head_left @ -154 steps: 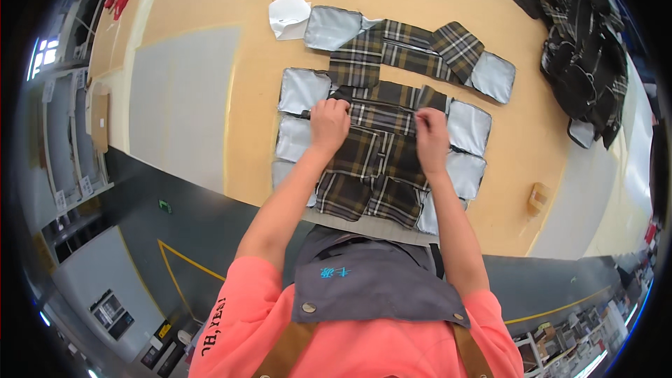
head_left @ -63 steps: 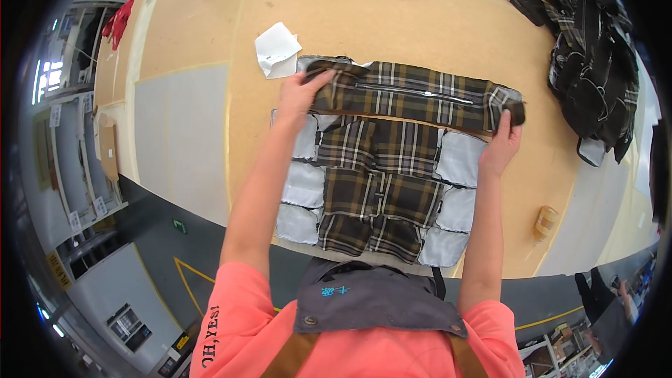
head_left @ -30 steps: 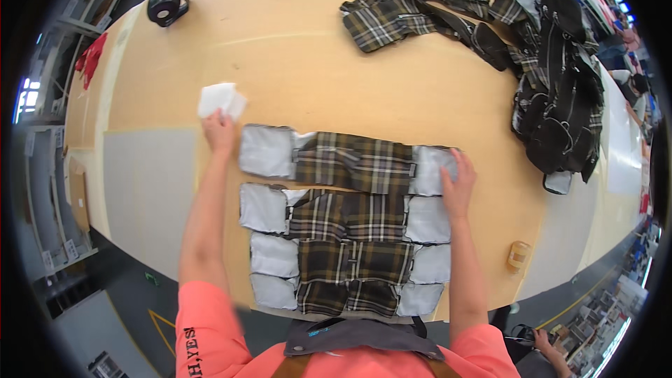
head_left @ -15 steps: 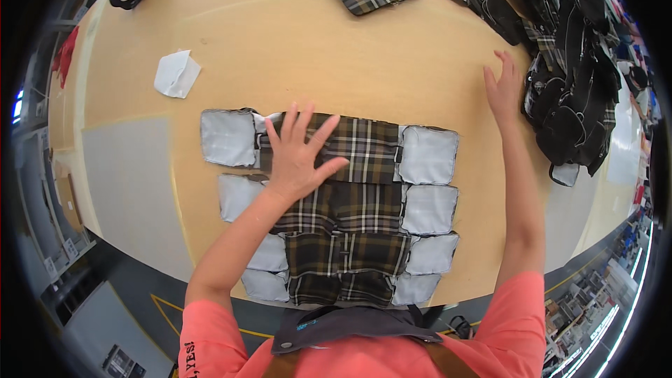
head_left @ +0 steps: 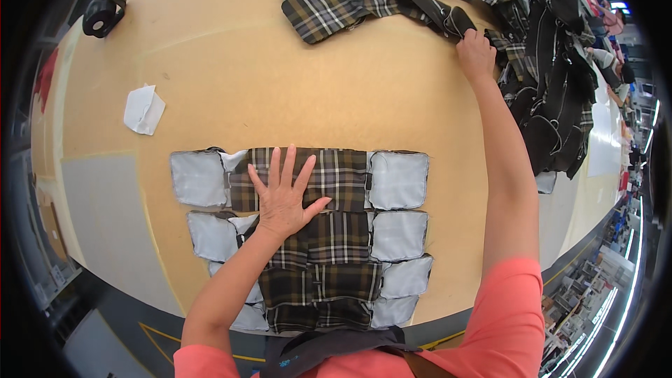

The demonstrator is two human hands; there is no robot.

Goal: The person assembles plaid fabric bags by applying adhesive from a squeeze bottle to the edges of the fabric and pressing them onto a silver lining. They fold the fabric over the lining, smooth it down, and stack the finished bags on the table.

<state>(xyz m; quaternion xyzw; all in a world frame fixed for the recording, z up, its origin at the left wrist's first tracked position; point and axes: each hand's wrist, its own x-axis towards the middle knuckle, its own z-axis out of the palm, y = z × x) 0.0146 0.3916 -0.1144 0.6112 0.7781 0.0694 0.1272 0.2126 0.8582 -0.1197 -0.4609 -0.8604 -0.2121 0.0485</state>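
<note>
My left hand (head_left: 283,203) lies flat with fingers spread on the farthest of several overlapping plaid fabric panels (head_left: 339,176) laid out in a row in front of me. Each panel has pale grey-white pocket pieces at its ends, such as the right one (head_left: 399,180). Reaching far to the right, my right hand (head_left: 477,56) has its fingers curled at the dark end of a plaid fabric piece (head_left: 322,12) with black parts. Its fingertips are partly hidden, but they appear closed on that end.
A heap of black and plaid pieces with zippers (head_left: 553,91) lies beside my right arm. At the left are a folded white paper (head_left: 144,110), a black tape dispenser-like object (head_left: 103,15) and a grey sheet (head_left: 108,217) on the tan table (head_left: 231,84).
My right hand has moved farther forward, from open beside the heap to closed at the plaid piece's dark end. My left hand stays spread on the panel; the whole view has shifted.
</note>
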